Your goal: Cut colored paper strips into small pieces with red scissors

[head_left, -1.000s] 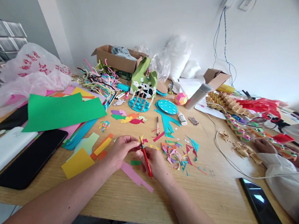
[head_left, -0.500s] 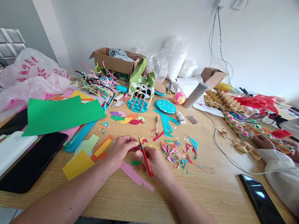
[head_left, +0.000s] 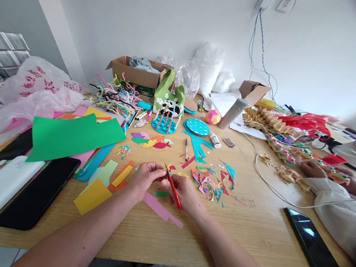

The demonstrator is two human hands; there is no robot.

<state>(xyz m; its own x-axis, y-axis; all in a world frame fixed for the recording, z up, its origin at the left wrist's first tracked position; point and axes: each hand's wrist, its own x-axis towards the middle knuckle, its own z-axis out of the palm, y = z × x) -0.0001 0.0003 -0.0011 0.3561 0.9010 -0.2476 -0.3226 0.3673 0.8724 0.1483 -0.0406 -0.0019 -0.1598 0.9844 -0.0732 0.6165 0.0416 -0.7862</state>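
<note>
Red Chinese characters [head_left: 49, 85], too creased to read with certainty, run across a translucent plastic bag [head_left: 37, 103] at left.

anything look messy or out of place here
Two things stand out: paper scraps strewn loose on the tabletop, right of the red scissors, and a white cable trailing across it to another person's sleeve, where it could perhaps snag.

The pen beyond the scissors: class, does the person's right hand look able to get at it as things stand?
Probably not straight away: the right hand is holding the red scissors. Otherwise the way looks free, with only flat paper scraps lying between it and the pen.
</note>
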